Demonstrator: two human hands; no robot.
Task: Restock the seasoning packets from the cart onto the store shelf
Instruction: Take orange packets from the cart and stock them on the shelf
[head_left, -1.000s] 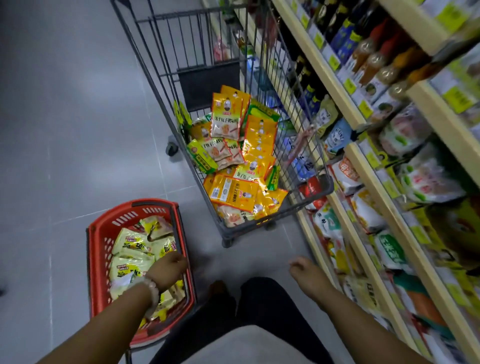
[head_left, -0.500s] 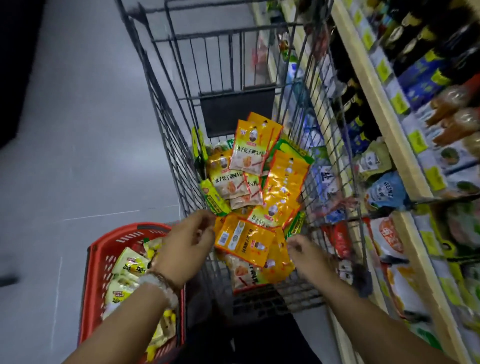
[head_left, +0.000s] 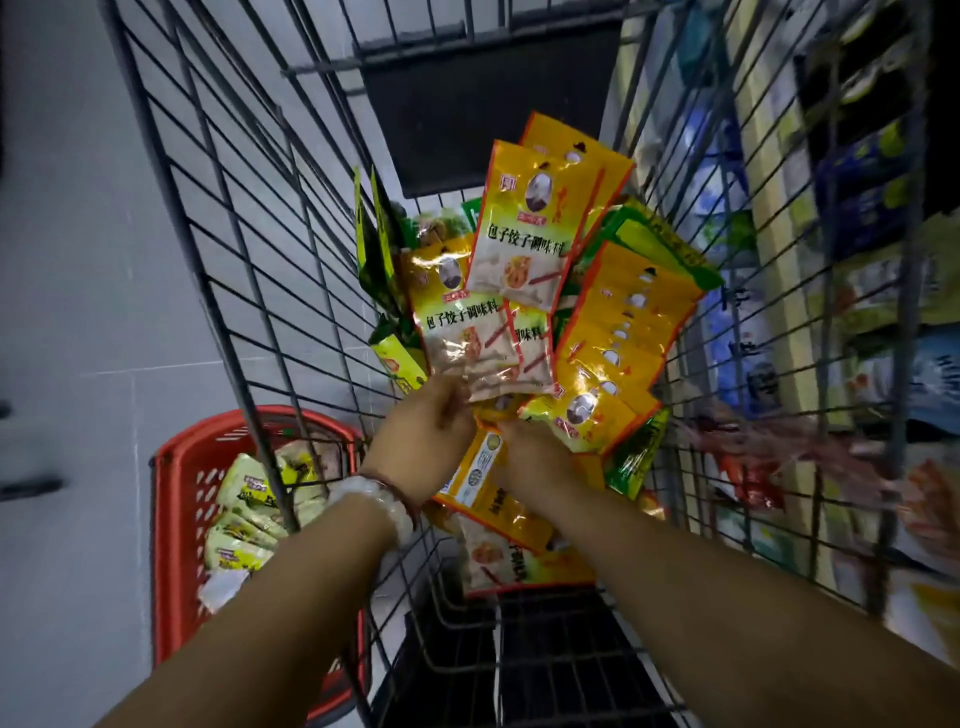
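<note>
**Mia:** Where are the seasoning packets?

**Ben:** They lie in a big heap inside the wire cart. Most are yellow and orange. A few green packets peek out at the far and right sides of the heap.

**Mia:** What are the hands doing?

**Ben:** Both arms reach down into the cart. The left hand sits at the near edge of the heap. Its fingers curl around the bottom of a yellow packet with a pale picture on it. That packet fans out with two others just like it.

**Mia:** And the other one?

**Ben:** The right hand is just beside the left hand, almost touching it. It rests on the orange packets. Its fingers go under a packet, so one cannot tell if they grip it or just lie there.

**Mia:** Is there something on the left wrist?

**Ben:** Yes, a white bead bracelet with a thin red string next to it.

**Mia:** What is that red thing?

**Ben:** A red basket stands on the floor, to the left of the cart. Pale yellow bags lie in it.

**Mia:** And on the right?

**Ben:** The store shelf is there, behind the cart wires. It holds many bags, but they look blurry.
</note>
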